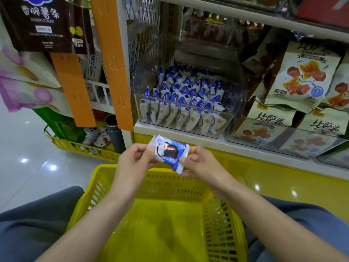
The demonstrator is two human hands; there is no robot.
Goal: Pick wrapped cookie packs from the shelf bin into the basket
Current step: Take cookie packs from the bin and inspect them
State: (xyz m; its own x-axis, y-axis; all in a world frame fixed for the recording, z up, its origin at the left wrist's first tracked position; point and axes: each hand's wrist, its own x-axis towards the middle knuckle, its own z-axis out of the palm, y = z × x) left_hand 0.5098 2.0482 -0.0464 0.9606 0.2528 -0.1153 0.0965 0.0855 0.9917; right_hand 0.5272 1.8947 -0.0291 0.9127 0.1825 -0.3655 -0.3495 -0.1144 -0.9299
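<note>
Pinches wrapped cookie pack point(167, 152) in left hand point(132, 161) and right hand point(198, 163) over rim of yellow basket point(222, 214); released here, risks falling outside.

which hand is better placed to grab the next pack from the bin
Probably the right hand: it pinches the cookie pack directly below the clear bin, while the left hand holds it under the bin's left edge, over the basket.

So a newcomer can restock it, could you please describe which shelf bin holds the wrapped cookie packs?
Above the yellow basket runs a white shelf. The clear plastic bin stands at its left end, right of the orange upright strip. Unlike the neighbouring bin of beige snack bags, it is packed with blue-and-white cookie packs.
</note>
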